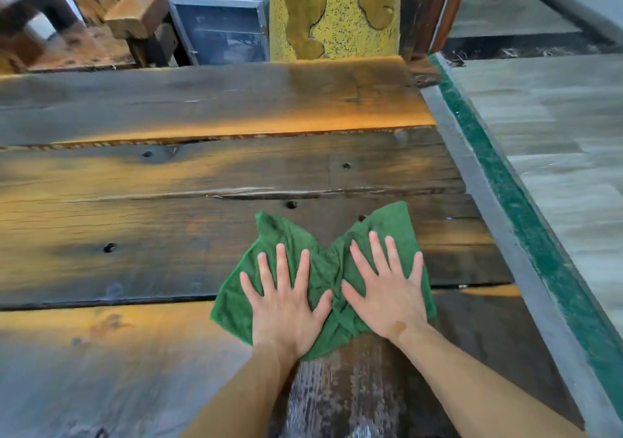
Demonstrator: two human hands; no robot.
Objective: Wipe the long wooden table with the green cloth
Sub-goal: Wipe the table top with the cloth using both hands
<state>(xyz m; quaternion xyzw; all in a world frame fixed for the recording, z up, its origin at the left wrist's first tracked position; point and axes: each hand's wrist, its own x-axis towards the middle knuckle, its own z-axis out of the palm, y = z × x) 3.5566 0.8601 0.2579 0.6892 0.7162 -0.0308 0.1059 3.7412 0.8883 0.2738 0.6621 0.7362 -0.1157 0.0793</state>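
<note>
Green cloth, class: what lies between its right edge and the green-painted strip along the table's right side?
In the head view, only bare dark wooden table planks and a grey edge board lie between the green cloth and the green-painted strip; nothing stands there.

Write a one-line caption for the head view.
Both hands, left and right, press the green cloth flat on the wooden table.

Cloth [323,279]: on table [168,184], near its right edge.
Hands: left hand [286,306] and right hand [387,296] side by side on cloth.
</note>
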